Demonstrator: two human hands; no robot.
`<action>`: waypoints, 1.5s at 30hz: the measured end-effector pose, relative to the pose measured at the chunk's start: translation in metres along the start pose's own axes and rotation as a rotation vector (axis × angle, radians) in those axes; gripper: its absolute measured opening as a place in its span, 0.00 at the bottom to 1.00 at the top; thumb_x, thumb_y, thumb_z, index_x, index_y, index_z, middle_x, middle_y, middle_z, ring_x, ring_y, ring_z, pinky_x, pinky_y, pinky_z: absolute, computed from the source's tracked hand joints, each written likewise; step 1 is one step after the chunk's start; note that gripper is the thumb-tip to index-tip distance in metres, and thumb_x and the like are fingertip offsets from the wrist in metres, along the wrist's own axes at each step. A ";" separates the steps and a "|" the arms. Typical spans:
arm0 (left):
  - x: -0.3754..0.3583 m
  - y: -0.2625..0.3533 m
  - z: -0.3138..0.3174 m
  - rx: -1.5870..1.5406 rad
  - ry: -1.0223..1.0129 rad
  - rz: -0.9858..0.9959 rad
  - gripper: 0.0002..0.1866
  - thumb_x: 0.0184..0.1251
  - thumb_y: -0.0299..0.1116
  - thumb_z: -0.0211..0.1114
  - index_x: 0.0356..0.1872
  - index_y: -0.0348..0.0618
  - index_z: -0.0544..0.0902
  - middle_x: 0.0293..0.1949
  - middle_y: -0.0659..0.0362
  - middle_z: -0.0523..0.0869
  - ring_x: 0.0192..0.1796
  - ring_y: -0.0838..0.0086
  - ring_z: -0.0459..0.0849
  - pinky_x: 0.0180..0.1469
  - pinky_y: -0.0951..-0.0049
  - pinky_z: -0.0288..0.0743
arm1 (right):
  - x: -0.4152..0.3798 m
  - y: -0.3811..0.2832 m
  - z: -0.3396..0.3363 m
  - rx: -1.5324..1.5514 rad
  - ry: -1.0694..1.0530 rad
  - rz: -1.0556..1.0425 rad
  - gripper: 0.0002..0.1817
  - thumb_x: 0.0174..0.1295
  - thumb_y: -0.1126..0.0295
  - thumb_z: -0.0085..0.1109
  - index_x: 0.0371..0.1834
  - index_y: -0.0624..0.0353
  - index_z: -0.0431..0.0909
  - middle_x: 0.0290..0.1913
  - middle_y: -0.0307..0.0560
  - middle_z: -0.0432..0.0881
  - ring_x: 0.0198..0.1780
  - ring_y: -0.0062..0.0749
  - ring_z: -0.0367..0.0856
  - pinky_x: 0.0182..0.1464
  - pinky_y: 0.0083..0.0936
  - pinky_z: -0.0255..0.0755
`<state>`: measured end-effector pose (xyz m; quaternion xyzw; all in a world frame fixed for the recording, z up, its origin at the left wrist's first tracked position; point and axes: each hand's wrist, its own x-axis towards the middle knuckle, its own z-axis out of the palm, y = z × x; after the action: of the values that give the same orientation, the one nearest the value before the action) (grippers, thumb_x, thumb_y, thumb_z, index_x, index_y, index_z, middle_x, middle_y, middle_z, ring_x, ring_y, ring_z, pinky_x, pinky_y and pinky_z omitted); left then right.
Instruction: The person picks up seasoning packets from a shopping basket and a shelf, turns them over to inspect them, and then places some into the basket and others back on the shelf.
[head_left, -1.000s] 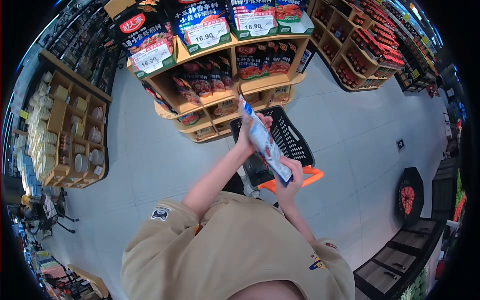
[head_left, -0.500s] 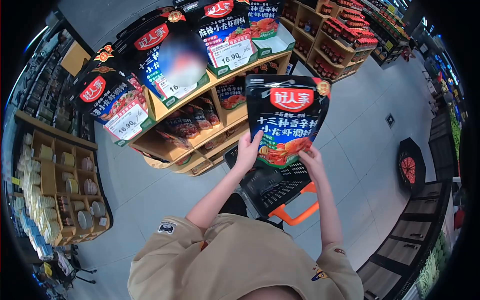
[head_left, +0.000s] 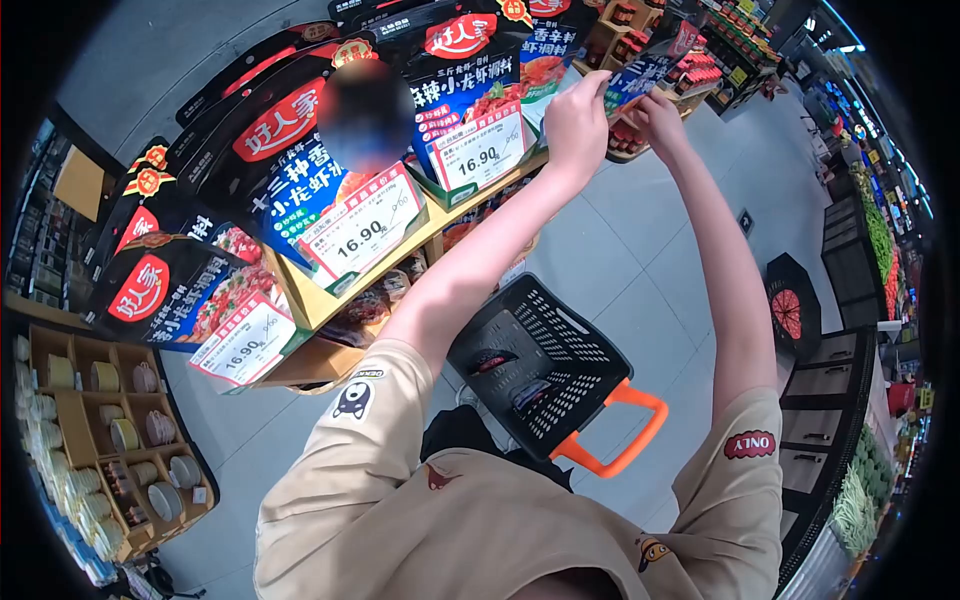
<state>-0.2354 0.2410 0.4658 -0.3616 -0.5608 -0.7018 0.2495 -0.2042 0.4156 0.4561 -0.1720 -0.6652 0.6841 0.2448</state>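
Note:
Out ahead at the upper right, I hold a black and blue seasoning pouch [head_left: 642, 78] between both hands, tilted so its front is foreshortened. My left hand [head_left: 578, 128] is closed on the pouch's left side. The fingers of my right hand [head_left: 657, 122] pinch its lower right part. Left of my hands, a wooden shelf carries large pouches of the same brand, among them a seasoning pouch [head_left: 465, 85] behind a price card [head_left: 480, 155] reading 16.90. Below my arms stands a black shopping basket [head_left: 590, 345] with an orange handle [head_left: 640, 440]; a few dark packs lie inside.
Wooden shelves with red-lidded jars [head_left: 700, 75] stand beyond my hands. At the lower left, a wooden rack [head_left: 85, 415] holds bowls and cups. Dark cabinets [head_left: 825, 380] and green vegetables [head_left: 860, 500] line the right side. A black octagonal object [head_left: 793, 305] rests near the cabinets.
Both hands have carried the pouch forward, up and right, away from above the basket, and tilted it. The shelf pouches appear closer, and the basket's inside shows more fully.

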 end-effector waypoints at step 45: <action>-0.225 -0.003 -0.067 0.206 -0.831 -0.240 0.09 0.49 0.24 0.52 0.34 0.42 0.72 0.29 0.57 0.75 0.35 0.64 0.76 0.36 0.68 0.69 | 0.010 0.037 0.024 0.039 0.319 -0.037 0.25 0.47 0.81 0.45 0.52 0.59 0.58 0.39 0.53 0.71 0.35 0.33 0.73 0.32 0.21 0.69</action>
<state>-0.1148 0.1645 0.2789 -0.5185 -0.7186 -0.4613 -0.0455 -0.2294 0.4016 0.4212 -0.2613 -0.6075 0.6564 0.3632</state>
